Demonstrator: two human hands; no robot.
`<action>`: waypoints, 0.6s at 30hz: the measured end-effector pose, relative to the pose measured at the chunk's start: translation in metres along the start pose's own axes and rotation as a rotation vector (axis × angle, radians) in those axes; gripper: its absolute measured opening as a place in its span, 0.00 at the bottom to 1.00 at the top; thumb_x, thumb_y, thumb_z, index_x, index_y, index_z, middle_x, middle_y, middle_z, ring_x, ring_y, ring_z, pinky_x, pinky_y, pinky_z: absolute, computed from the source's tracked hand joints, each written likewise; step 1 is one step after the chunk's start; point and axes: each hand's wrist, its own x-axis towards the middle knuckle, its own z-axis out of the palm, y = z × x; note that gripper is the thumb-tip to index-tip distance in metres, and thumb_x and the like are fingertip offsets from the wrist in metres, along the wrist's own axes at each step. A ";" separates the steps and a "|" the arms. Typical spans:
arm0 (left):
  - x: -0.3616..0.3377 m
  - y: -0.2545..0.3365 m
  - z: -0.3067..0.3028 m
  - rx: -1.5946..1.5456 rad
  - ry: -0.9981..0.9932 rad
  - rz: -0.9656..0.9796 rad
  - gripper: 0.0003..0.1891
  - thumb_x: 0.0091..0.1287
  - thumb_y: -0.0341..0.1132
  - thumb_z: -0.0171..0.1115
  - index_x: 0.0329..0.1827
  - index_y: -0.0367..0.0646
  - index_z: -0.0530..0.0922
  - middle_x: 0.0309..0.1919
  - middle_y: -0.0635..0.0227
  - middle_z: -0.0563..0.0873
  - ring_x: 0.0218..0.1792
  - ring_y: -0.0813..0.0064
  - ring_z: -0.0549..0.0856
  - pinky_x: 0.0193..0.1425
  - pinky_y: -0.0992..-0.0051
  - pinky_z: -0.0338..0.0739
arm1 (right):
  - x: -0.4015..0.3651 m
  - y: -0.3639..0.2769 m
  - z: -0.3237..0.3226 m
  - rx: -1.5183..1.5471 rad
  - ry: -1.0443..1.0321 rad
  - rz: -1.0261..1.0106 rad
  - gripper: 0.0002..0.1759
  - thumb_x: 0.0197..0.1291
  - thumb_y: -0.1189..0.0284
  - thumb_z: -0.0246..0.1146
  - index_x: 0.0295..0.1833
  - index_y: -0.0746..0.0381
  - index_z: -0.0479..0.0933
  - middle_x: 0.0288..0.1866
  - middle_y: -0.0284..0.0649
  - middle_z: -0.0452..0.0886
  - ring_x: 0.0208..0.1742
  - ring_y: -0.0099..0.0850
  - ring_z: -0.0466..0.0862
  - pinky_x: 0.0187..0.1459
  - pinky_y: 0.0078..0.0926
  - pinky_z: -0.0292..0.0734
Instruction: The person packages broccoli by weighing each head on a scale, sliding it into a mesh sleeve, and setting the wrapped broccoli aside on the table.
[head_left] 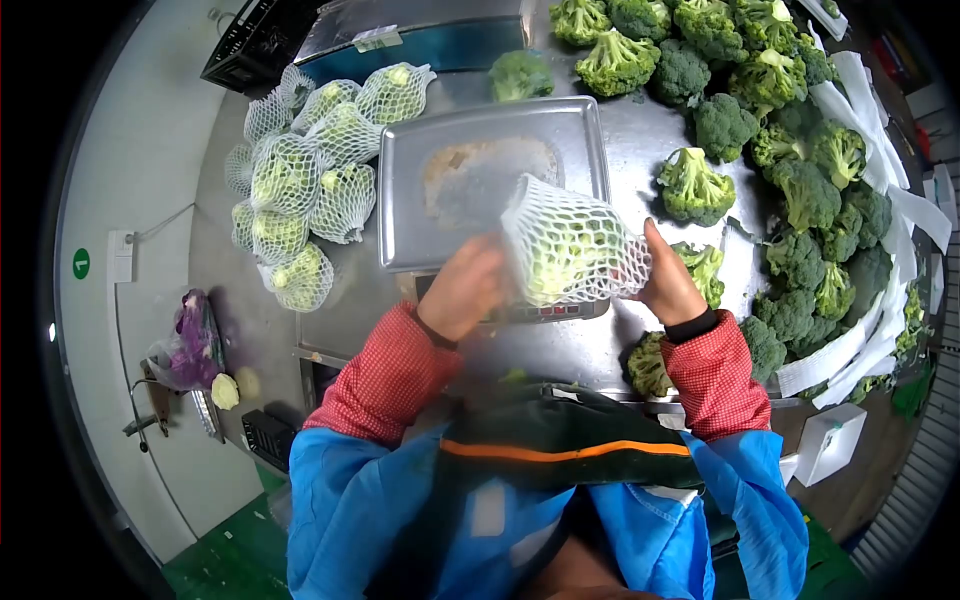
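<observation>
A head of broccoli in a white foam net sleeve (575,245) is held up over the near right part of the scale's steel tray (400,225). My right hand (672,280) is closed round the right end of the sleeve, thumb up along its side. At the sleeve's left edge is my left hand (465,287), smeared by motion; I cannot tell whether its fingers grip the net. Partly behind the sleeve, the front panel of the scale (560,311) shows below the tray.
Netted broccoli heads (285,172) are piled left of the tray. Many bare broccoli heads (800,190) lie at the right beside white foam strips (870,130). A loose head (697,187) sits near the tray. Behind stands a steel box (415,45); a black crate (255,40) is at the far left.
</observation>
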 end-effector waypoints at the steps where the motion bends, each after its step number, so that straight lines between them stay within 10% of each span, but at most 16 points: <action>1: 0.002 -0.001 0.002 -0.022 -0.032 0.026 0.17 0.76 0.35 0.44 0.64 0.41 0.70 0.56 0.65 0.81 0.57 0.72 0.80 0.62 0.69 0.75 | -0.003 -0.003 0.006 0.038 0.023 -0.003 0.35 0.72 0.44 0.41 0.60 0.65 0.73 0.46 0.39 0.84 0.44 0.28 0.84 0.44 0.27 0.80; 8: 0.006 0.029 0.035 0.255 0.118 -0.035 0.17 0.76 0.46 0.50 0.61 0.48 0.74 0.44 0.75 0.84 0.41 0.88 0.80 0.44 0.82 0.76 | 0.025 -0.007 -0.004 -0.131 -0.098 -0.069 0.36 0.74 0.45 0.37 0.56 0.67 0.73 0.30 0.39 0.83 0.18 0.22 0.77 0.24 0.20 0.76; 15: 0.002 0.024 0.004 0.763 0.111 -0.020 0.18 0.74 0.45 0.52 0.57 0.43 0.77 0.38 0.75 0.83 0.35 0.88 0.77 0.38 0.86 0.74 | -0.002 -0.015 -0.004 -0.807 0.211 -0.079 0.46 0.68 0.37 0.40 0.20 0.69 0.78 0.11 0.38 0.73 0.12 0.23 0.72 0.18 0.19 0.65; 18: -0.019 0.039 -0.011 0.633 0.228 0.061 0.18 0.74 0.46 0.52 0.57 0.43 0.77 0.38 0.75 0.83 0.36 0.88 0.78 0.38 0.86 0.75 | -0.012 -0.012 -0.035 -0.929 0.335 -0.226 0.42 0.71 0.42 0.41 0.24 0.67 0.80 0.12 0.36 0.75 0.13 0.23 0.72 0.18 0.20 0.65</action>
